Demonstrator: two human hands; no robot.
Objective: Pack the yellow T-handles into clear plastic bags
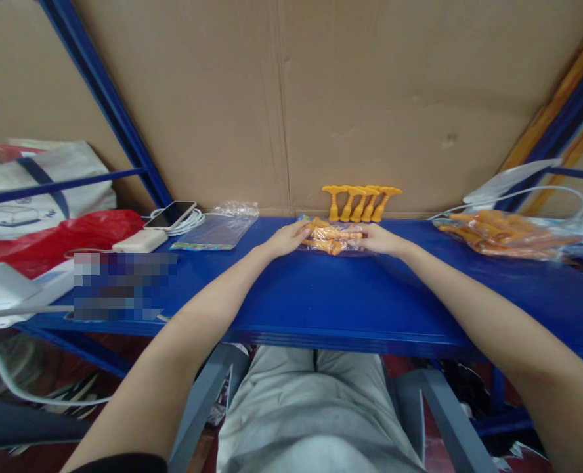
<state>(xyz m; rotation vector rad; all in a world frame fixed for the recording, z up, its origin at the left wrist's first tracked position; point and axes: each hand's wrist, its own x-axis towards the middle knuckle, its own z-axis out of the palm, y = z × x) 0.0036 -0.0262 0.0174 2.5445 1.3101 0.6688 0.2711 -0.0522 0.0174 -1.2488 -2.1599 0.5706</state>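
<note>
The blue counter [321, 295] lies bare from its near edge to the hands; cardboard walls off the far edge. Mid-counter, near that far edge, the left hand [286, 238] and right hand [381, 240] grasp a small bag [335, 238] of orange parts at its two ends, fingers curled on it. Five orange pegs [362, 202] stand just behind. A fuller bag [503, 233] lies far right, a phone [171, 215] left. No writing is readable.

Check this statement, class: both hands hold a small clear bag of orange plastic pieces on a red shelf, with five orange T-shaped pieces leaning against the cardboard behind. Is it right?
Not quite. The head view shows the shelf is blue, not red. The rest stands: the left hand and right hand hold the small clear bag of orange pieces, and the five T-shaped pieces lean against the cardboard behind.
</note>
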